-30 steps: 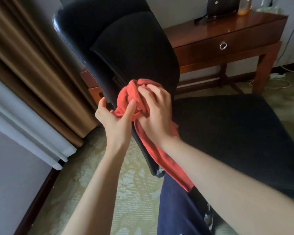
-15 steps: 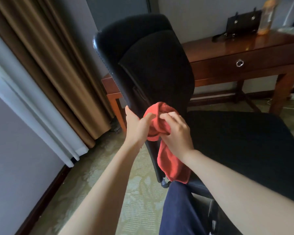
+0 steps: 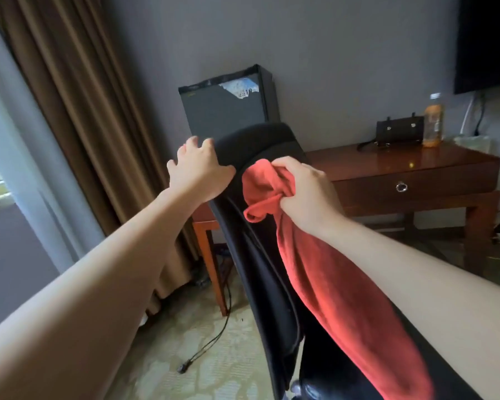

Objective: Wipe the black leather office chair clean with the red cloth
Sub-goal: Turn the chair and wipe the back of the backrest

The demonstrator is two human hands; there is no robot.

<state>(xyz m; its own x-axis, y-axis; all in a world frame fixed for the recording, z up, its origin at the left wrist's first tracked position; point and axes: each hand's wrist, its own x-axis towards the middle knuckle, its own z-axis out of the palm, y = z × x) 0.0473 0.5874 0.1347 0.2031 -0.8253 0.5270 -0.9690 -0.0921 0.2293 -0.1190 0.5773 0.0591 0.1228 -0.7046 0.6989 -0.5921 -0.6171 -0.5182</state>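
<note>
1. The chair (image 3: 264,145) fills the middle of the frame, its back seen nearly edge-on and running down to the lower centre, with the desk (image 3: 416,171) behind it at the right
2. The left hand (image 3: 198,168) lies open on the top left corner of the chair back, fingers spread and fairly straight; it looks to me like a steadying touch, not a grip
3. The right hand (image 3: 303,189) is clenched round a bunched end of the cloth (image 3: 329,298), just right of the chair top; whether the bunch touches the leather I cannot tell
4. The rest of the cloth hangs as a long tail under the right forearm, down towards the lower right of the frame
5. I judge a wipe of the upper back is about to start; how much is already clean I cannot tell
6. A chair of this kind probably swivels or rolls, and a flat palm only presses, so a firm stroke could turn the back away and make the cloth skid
7. The loose tail could catch on the chair or get pinned under the arm, tugging the bunch out of the fist
8. A cable (image 3: 211,342) lies on the floor at lower centre-left, near the chair's foot; if the chair rolls, it could snag there
9. The bottle (image 3: 433,122) on the desk stands well apart, so I see little risk to it
</note>
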